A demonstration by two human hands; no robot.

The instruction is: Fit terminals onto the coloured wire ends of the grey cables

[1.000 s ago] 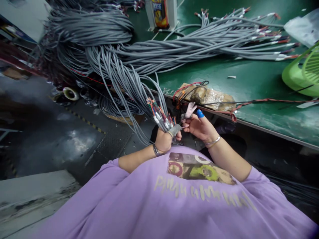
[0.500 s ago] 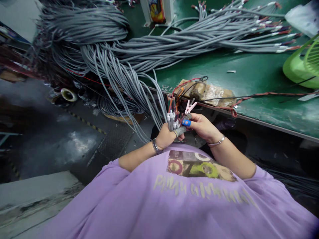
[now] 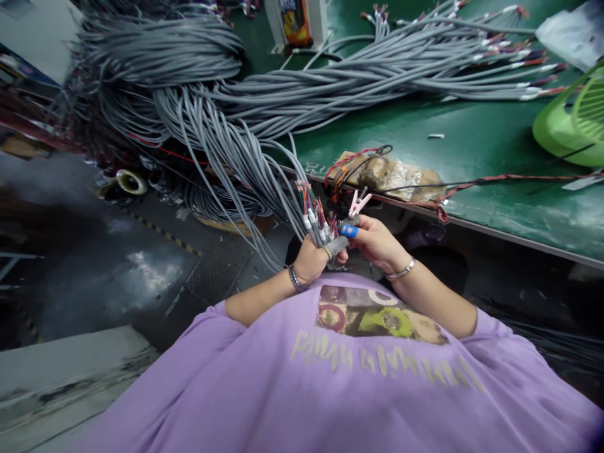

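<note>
Your left hand [image 3: 309,259] grips a bundle of grey cable ends with white collars [image 3: 323,234]; your right hand [image 3: 380,240] works close beside it

At the far left, a big heap of coiled, round grey cables [image 3: 165,50] is piled up. Below it, on the dark floor [image 3: 141,270], lies a pale yellowish ring-shaped object [image 3: 131,182]. From the heap, long grey hanging cables [image 3: 226,151] drop over the table edge towards you, above a dark loose coil of cable [image 3: 231,200].

Next comes your left wrist with its dark metal-link band [image 3: 297,279]. That hand is closed round the bundle, its thumb in a grey wrap [image 3: 336,246], and the bared coloured wires [image 3: 306,194] point away from you.

Just right of these, your right thumb, in a bright blue cover [image 3: 348,231], and forefinger are drawn close together by the wire ends; you cannot tell whether they pinch a wire. A small pale pink clip-like object [image 3: 359,202] shows just beyond the fingertips, and whether they touch it is unclear. A silver bracelet [image 3: 402,270] circles your right wrist.

Farther off, a brown block partly wrapped in clear film [image 3: 391,177] lies along the near edge of the glossy green tabletop [image 3: 472,145]. At the far right are a bright green slatted plastic object [image 3: 569,123] and a crumpled translucent plastic bag [image 3: 578,34].
</note>
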